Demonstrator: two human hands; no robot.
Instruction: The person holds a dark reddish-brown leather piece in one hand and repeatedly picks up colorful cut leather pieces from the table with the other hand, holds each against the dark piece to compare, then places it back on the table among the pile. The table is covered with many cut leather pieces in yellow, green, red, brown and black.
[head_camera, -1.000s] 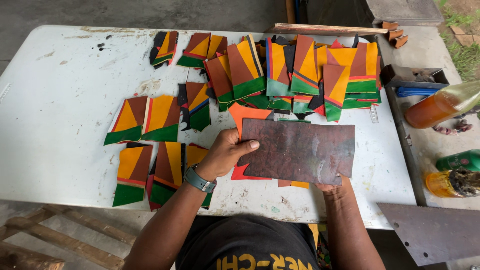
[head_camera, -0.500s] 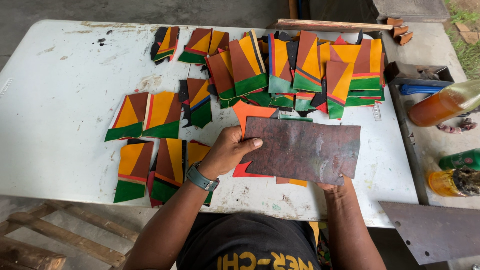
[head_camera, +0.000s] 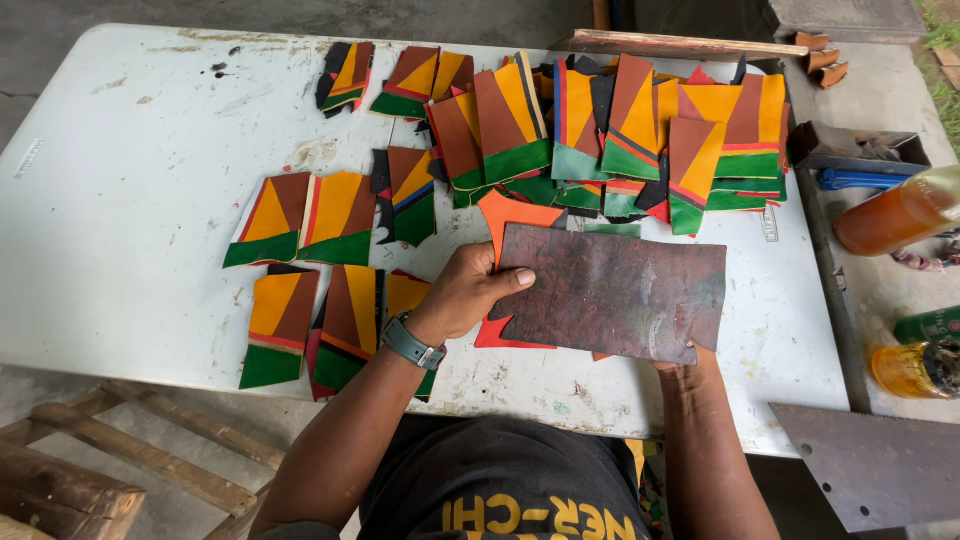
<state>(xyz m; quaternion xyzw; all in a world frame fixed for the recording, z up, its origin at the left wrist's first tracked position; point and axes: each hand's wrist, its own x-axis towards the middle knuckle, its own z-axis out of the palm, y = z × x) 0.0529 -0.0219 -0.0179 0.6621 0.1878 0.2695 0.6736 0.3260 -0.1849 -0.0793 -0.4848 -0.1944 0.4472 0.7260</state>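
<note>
Brown sheet: a dark, mottled brown sheet (head_camera: 615, 292), roughly rectangular with a notch at its right edge, is held flat just above the near middle of the white table (head_camera: 130, 250).
Left hand: the left hand (head_camera: 468, 294) grips the sheet's left edge, thumb on top and fingers curled beneath; a grey watch (head_camera: 412, 343) sits on that wrist.
Right hand: the right hand (head_camera: 684, 356) is almost wholly hidden under the sheet's lower right corner; only the wrist shows, so its grip cannot be told.
Change: against the earlier pictures the sheet has kept its place between both hands, with the thumb at the same spot; only the view has shifted slightly.
Under the sheet: an orange piece (head_camera: 515, 215) pokes out above and below the left edge, mostly covered.
Around: patchwork panels (head_camera: 300, 218) of orange, brown and green lie in pairs to the left, and a crowded overlapping pile (head_camera: 640, 130) fills the far side.
Right side: an orange bottle (head_camera: 895, 215) lies on a side bench, a grey metal plate (head_camera: 880, 465) nearer.
</note>
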